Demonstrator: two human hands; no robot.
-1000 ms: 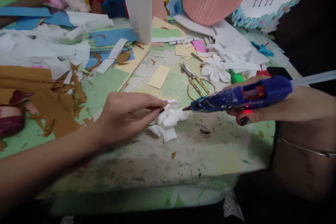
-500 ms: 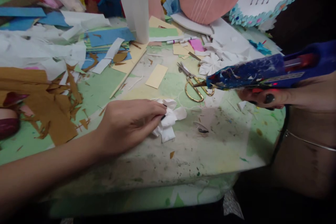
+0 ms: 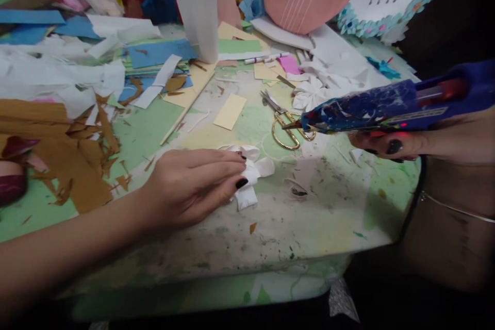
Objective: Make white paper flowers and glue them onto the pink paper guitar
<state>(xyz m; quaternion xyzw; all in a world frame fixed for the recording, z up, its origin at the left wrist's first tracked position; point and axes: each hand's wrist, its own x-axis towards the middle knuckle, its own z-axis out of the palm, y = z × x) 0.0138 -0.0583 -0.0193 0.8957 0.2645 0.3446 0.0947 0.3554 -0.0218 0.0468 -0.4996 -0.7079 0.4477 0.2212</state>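
My left hand (image 3: pixel 193 183) rests low over the table, its fingers closed on a white paper flower (image 3: pixel 252 171). The fingers hide the flower's left side; a few petals stick out to the right and toward me. At the right, my right hand (image 3: pixel 402 144) grips a blue hot glue gun (image 3: pixel 359 108) smeared with glue and scraps. Its nozzle points left, in the air in front of gold-handled scissors (image 3: pixel 286 129). A small cream paper rectangle (image 3: pixel 231 112) lies beyond my left hand.
Brown crepe paper (image 3: pixel 73 160) and white paper strips (image 3: pixel 58 77) cover the left side. A thin wooden stick (image 3: pixel 187 108) lies behind my left hand. At the back stand a white post (image 3: pixel 199 10) and a pink guitar-like decoration (image 3: pixel 305 0). The table's front edge (image 3: pixel 216 270) is close.
My left fingers have shifted slightly on the flower, and the thumb now shows more clearly on top of it. The glue gun has moved barely leftward.
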